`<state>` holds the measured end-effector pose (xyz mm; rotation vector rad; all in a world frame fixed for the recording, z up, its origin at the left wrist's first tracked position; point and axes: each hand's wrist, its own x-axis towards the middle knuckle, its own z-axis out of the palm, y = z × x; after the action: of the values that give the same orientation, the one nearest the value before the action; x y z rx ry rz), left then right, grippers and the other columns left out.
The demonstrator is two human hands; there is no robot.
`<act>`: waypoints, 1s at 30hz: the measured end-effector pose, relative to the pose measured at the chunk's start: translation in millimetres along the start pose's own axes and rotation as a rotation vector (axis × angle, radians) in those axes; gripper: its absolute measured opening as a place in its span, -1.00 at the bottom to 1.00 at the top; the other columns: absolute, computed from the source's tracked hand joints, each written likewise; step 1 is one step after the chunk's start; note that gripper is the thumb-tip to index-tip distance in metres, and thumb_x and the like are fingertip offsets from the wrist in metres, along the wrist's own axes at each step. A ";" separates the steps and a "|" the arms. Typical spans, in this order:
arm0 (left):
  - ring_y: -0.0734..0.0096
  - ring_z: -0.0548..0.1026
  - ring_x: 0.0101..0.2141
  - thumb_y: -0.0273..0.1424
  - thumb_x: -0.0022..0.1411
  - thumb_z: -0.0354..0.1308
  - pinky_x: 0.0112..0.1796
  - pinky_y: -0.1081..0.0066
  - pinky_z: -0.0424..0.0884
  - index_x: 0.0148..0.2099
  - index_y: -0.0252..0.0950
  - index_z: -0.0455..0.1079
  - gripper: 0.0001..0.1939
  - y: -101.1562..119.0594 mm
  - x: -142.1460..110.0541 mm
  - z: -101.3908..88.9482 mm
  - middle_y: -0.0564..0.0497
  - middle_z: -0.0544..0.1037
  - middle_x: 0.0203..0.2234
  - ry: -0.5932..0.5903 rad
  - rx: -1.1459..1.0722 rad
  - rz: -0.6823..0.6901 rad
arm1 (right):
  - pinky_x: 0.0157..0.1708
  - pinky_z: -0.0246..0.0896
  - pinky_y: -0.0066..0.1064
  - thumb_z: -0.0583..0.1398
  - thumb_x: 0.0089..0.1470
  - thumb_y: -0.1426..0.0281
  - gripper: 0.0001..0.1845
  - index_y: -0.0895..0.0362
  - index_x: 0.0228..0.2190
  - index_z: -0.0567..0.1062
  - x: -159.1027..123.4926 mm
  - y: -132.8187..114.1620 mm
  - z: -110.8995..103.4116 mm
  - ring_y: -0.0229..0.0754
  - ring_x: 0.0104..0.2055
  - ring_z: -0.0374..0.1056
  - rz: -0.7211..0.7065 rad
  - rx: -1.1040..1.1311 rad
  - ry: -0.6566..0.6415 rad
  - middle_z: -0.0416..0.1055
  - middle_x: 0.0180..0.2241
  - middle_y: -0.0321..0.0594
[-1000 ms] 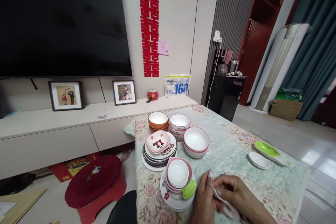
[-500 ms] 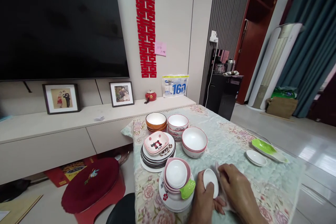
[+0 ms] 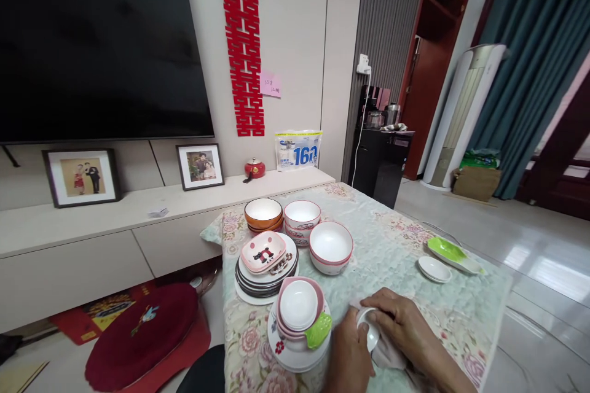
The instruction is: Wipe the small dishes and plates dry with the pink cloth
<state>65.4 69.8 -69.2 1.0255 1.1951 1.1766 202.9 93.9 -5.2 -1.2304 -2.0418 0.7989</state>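
Two hands work together: the left hand (image 3: 351, 350) curls around one small white dish (image 3: 369, 330), fingers closed on it; the right hand (image 3: 403, 318), partly closed, grips one cloth (image 3: 388, 353) against its rim. Three bowl stacks (image 3: 330, 249) stand on the flower-patterned surface (image 3: 382, 245). Beyond, two framed photos (image 3: 200, 167) and one red jar (image 3: 254, 169) rest on a pale cabinet (image 3: 184, 212).

At my eleven o'clock a black television (image 3: 101, 43) hangs above a pale cabinet (image 3: 110, 221); at my one o'clock, teal curtains (image 3: 530, 67) fall beside the glossy tiled floor (image 3: 548, 270).
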 end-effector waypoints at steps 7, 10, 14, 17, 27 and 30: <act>0.48 0.30 -0.63 -0.11 0.18 0.15 -0.56 0.47 0.19 -0.17 -0.22 0.34 -0.70 11.2 18.4 15.3 0.11 0.39 -0.57 0.109 -0.072 0.000 | -0.53 0.17 -0.43 0.08 0.19 0.17 -0.64 0.15 -0.42 0.52 2.0 15.4 19.3 -0.18 -0.58 0.34 0.278 0.361 0.076 0.40 -0.65 -0.32; 0.47 0.29 -0.64 -0.11 0.23 0.08 -0.54 0.45 0.23 -0.17 -0.24 0.32 -0.70 7.6 18.6 15.6 0.13 0.38 -0.60 0.075 0.067 -0.003 | -0.40 0.25 -0.39 0.12 0.17 0.22 -0.70 0.14 -0.41 0.54 1.4 21.2 19.1 -0.14 -0.44 0.41 0.218 0.179 0.238 0.49 -0.50 -0.24; 0.30 0.46 -0.41 -0.24 0.21 0.05 -0.31 0.35 0.36 -0.21 -0.25 0.36 -0.80 6.8 15.2 6.4 -0.04 0.51 -0.40 0.061 0.315 0.157 | -0.25 0.25 -0.35 0.08 0.22 0.36 -0.75 0.09 -0.30 0.57 -4.1 22.6 9.1 -0.10 -0.27 0.41 -0.012 -0.217 0.319 0.46 -0.35 -0.16; 0.12 0.49 -0.24 -0.28 0.20 -0.01 -0.16 0.22 0.34 -0.27 -0.25 0.39 -0.80 6.9 15.2 0.4 -0.15 0.54 -0.31 0.062 0.483 0.280 | -0.28 0.24 -0.37 0.04 0.23 0.48 -0.72 0.07 -0.26 0.56 -6.1 18.0 8.4 -0.13 -0.27 0.37 -0.176 -0.344 0.284 0.42 -0.34 -0.15; 0.11 0.46 -0.32 -0.20 0.24 -0.12 -0.23 0.21 0.32 -0.34 -0.20 0.28 -0.75 2.8 19.2 -2.8 -0.12 0.50 -0.39 0.178 0.412 0.292 | -0.37 0.11 -0.43 0.15 0.11 0.47 -0.79 0.17 -0.53 0.48 6.4 23.0 32.7 -0.21 -0.41 0.31 0.157 -0.069 0.227 0.40 -0.52 -0.28; 0.13 0.45 -0.32 -0.19 0.25 -0.12 -0.23 0.21 0.33 -0.30 -0.21 0.28 -0.74 2.6 18.1 -1.2 -0.12 0.50 -0.38 0.167 0.385 0.266 | -0.44 0.08 -0.46 0.16 0.06 0.46 -0.83 0.18 -0.54 0.47 7.5 25.2 31.3 -0.24 -0.46 0.28 0.243 0.088 0.175 0.37 -0.57 -0.32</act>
<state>63.8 88.1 -69.2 1.4313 1.4885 1.2841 189.8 104.7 -42.3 -1.4627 -1.7221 0.8505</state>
